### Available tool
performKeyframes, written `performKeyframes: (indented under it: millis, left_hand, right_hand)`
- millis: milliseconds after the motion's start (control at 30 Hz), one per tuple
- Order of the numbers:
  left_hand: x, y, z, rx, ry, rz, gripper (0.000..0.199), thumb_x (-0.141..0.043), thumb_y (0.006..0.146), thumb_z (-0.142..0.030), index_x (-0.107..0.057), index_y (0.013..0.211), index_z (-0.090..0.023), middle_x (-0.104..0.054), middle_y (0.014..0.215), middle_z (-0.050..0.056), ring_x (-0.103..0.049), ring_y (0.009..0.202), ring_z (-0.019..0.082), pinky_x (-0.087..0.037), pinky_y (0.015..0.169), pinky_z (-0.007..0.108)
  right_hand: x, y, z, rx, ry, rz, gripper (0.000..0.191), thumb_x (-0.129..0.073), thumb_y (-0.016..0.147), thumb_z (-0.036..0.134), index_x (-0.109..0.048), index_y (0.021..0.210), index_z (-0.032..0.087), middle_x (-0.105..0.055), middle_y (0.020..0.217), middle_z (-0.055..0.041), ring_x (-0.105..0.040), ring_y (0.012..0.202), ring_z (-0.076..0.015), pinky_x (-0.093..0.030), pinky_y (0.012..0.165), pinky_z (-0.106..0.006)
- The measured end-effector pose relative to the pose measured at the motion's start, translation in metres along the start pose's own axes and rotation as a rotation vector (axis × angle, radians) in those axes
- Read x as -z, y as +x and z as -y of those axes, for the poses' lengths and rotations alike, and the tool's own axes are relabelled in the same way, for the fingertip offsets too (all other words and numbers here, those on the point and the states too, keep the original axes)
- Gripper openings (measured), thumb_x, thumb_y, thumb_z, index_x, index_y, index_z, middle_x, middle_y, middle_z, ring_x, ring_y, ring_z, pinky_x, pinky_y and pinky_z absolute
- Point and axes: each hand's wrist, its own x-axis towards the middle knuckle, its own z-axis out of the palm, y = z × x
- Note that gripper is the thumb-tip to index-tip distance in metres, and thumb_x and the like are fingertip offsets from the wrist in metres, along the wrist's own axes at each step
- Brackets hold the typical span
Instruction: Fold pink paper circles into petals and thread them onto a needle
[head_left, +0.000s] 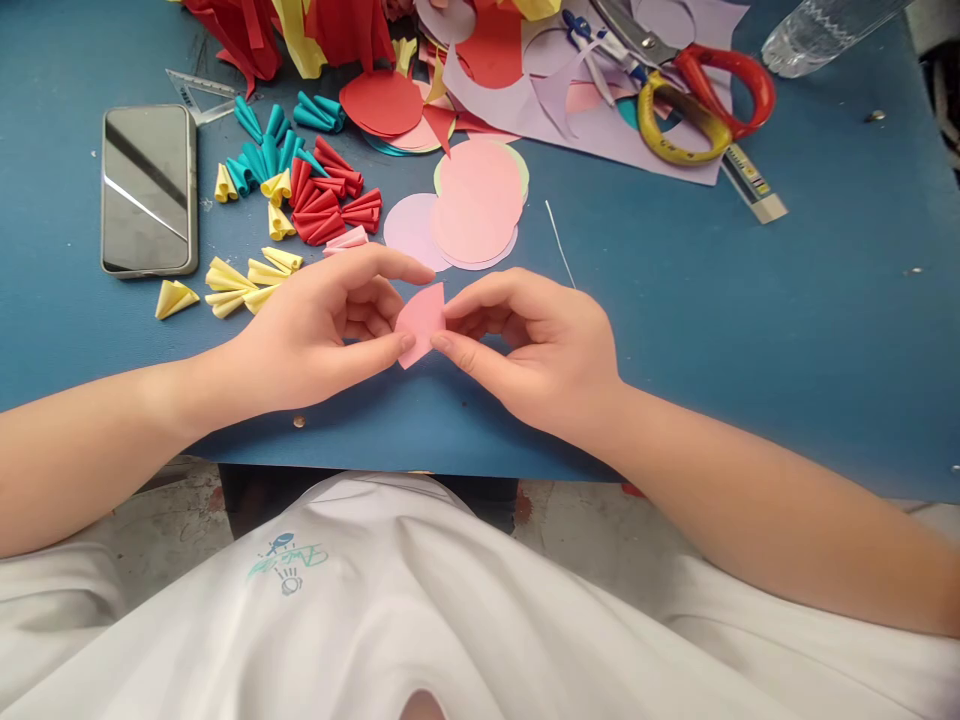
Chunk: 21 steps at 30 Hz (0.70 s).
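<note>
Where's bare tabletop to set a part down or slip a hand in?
Biggest: blue table right of the right hand, between the eraser-like block and right forearm; one small stud there. Smaller: between phone and left forearm. Crowded: beyond the left hand, with folded paper pieces; far middle, with scissors and paper offcuts.

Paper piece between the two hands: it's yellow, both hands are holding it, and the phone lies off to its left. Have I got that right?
Not quite: the paper piece is pink, not yellow, as the head view shows. The rest stands: the left hand and the right hand both hold it, and the phone lies off to its left.
</note>
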Motion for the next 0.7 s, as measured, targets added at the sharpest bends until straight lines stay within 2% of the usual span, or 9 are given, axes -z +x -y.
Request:
performKeyframes:
  millis: [100,233,467,700]
  left_hand:
    - [0.0004,-0.0005,0.0038,-0.019,-0.016,0.001,0.044,-0.085,0.100,-0.005,-0.081,0.142,-0.018,-0.090,0.103,0.001,-0.093,0.092,0.013,-0.079,0.088,0.020]
    - [0.0019,-0.0002,0.0053,-0.061,-0.011,-0.001,0.046,-0.087,0.100,-0.003,-0.082,0.143,-0.020,-0.090,0.105,0.002,-0.092,0.095,0.014,-0.079,0.089,0.021]
    - [0.0022,0.0015,0.0084,-0.171,0.020,0.009,0.050,-0.085,0.100,0.002,-0.084,0.145,-0.022,-0.089,0.110,0.002,-0.093,0.100,0.013,-0.080,0.092,0.021]
    - [0.0019,-0.0021,0.0079,-0.189,0.082,-0.032,0.052,-0.087,0.100,-0.002,-0.087,0.149,-0.022,-0.090,0.114,0.004,-0.094,0.101,0.015,-0.082,0.092,0.024]
  right_hand:
    - [0.0002,-0.0010,0.0017,-0.025,0.022,-0.014,0.023,-0.105,0.102,0.040,-0.086,0.113,0.034,-0.089,0.105,-0.0011,-0.085,0.083,-0.0251,-0.080,0.075,-0.047]
    - [0.0016,-0.0009,0.0020,-0.022,-0.033,0.020,0.011,-0.098,0.107,0.038,-0.088,0.110,0.034,-0.089,0.106,-0.0023,-0.087,0.089,-0.0263,-0.080,0.078,-0.047]
    - [-0.0001,-0.0016,0.0017,-0.068,0.041,0.003,0.024,-0.105,0.103,0.041,-0.087,0.120,0.037,-0.091,0.114,-0.0010,-0.088,0.093,-0.0271,-0.081,0.076,-0.049]
    - [0.0027,-0.0057,0.0056,-0.084,0.033,-0.030,0.036,-0.115,0.094,0.033,-0.092,0.120,0.042,-0.094,0.114,0.0005,-0.092,0.096,-0.0315,-0.084,0.085,-0.055]
